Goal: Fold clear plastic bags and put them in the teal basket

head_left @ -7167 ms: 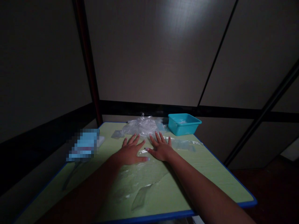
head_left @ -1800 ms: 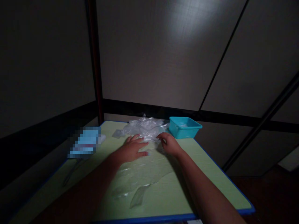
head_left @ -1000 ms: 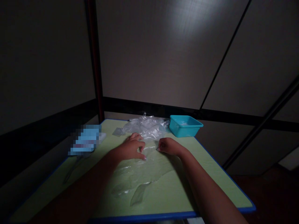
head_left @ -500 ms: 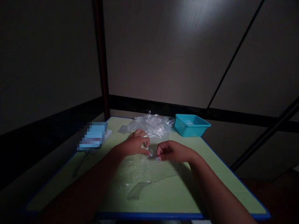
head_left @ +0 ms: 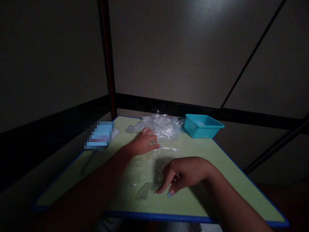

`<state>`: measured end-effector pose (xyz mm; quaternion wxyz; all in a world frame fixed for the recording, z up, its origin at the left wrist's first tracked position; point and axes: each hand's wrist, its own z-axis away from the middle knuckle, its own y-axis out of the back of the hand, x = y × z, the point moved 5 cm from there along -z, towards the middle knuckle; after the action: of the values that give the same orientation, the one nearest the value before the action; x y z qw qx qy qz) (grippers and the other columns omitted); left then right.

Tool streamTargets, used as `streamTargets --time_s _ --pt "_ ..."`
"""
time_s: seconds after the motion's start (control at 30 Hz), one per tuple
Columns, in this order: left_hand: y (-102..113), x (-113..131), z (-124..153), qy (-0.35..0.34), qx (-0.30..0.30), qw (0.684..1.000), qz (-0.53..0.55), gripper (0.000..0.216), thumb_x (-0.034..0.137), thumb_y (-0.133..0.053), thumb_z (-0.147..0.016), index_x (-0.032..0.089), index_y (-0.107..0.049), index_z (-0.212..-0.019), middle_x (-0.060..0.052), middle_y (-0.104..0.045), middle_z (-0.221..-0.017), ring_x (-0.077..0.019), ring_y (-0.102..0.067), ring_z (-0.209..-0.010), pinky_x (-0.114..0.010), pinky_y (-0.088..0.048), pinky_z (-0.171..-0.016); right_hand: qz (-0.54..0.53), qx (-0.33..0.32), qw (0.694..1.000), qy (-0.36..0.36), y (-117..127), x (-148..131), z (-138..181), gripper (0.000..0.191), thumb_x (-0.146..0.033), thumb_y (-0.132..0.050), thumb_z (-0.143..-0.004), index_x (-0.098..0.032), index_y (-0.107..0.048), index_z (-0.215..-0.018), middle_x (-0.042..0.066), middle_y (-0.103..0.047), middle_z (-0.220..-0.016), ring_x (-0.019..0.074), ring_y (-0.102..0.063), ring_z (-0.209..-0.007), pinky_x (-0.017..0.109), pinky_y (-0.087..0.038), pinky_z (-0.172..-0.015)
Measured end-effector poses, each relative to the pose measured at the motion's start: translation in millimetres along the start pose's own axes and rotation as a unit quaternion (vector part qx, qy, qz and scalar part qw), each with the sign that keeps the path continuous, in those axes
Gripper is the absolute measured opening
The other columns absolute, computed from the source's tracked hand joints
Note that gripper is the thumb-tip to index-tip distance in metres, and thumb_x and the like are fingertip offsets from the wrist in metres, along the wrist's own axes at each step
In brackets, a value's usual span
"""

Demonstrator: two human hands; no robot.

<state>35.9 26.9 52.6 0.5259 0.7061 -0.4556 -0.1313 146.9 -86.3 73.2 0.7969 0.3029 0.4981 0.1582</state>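
A clear plastic bag (head_left: pixel 138 174) lies flat on the light green table (head_left: pixel 116 203), its outline hard to see. At its far edge, my left hand (head_left: pixel 145 142) has the thumb and bent forefinger nearly together, pinching the film. Closer to me, my right hand (head_left: pixel 185 172) hovers over the bag's near end, beside a greyish patch of film. Its forefinger points down, apart from the thumb, with nothing between them. Just beyond my left hand is a crumpled heap of clear plastic bags (head_left: pixel 163 125).
A turquoise plastic basin (head_left: pixel 204 127) stands at the back right, touching the heap. On the left edge lies a blurred-out, screen-like object (head_left: pixel 100 135) with a dark cord (head_left: pixel 89 161). The table has a blue rim, and dark-trimmed walls (head_left: pixel 169 74) rise behind it.
My right hand has come away from my left and moved toward me, its forefinger now extended. My left hand stays by the bag's far edge. The view has shifted slightly.
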Motion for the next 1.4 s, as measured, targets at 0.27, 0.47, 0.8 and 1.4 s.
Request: streamTargets --time_s 0.27,0.47,0.8,1.4 --pt "1 0 -3 -0.018 0.031 0.999 0.021 0.023 0.043 -0.053 -0.081 0.023 -0.063 -0.082 -0.003 -0.056 -0.098 -0.0216 -0.038 -0.105 -0.033 -0.033 -0.092 -0.050 0.061 0.997 -0.027 11 13 1 0.044 -0.027 -0.058 -0.080 -0.016 -0.052 -0.121 0.004 -0.064 -0.102 0.0105 -0.055 -0.081 0.018 -0.040 -0.076" --pt "4 1 -5 -0.032 0.054 0.998 0.014 0.020 0.037 -0.051 -0.085 0.021 -0.063 -0.084 -0.003 -0.058 -0.096 -0.0203 -0.040 -0.103 -0.032 -0.032 -0.092 -0.043 0.094 0.993 -0.051 18 29 0 0.042 -0.026 -0.057 -0.080 -0.018 -0.053 -0.121 -0.002 -0.058 -0.074 0.0074 -0.046 -0.061 0.018 -0.038 -0.061" --pt "4 1 -5 -0.031 0.052 0.998 0.015 0.020 0.037 -0.051 -0.084 0.021 -0.062 -0.085 -0.003 -0.059 -0.094 -0.0205 -0.040 -0.103 -0.033 -0.033 -0.092 -0.051 0.167 0.984 -0.029 23 30 -4 0.030 -0.025 -0.055 -0.080 -0.016 -0.062 -0.108 -0.003 -0.048 -0.066 0.0068 -0.038 -0.058 0.017 -0.033 -0.054" --pt "5 4 -4 -0.034 0.054 0.997 0.033 0.021 0.039 -0.051 -0.084 0.021 -0.063 -0.084 -0.003 -0.057 -0.095 -0.0200 -0.040 -0.102 -0.031 -0.034 -0.090 0.009 0.226 0.973 -0.038 14 31 -24 0.041 -0.030 -0.060 -0.076 -0.018 -0.056 -0.115 -0.001 -0.056 -0.075 0.0094 -0.047 -0.063 0.020 -0.038 -0.061"
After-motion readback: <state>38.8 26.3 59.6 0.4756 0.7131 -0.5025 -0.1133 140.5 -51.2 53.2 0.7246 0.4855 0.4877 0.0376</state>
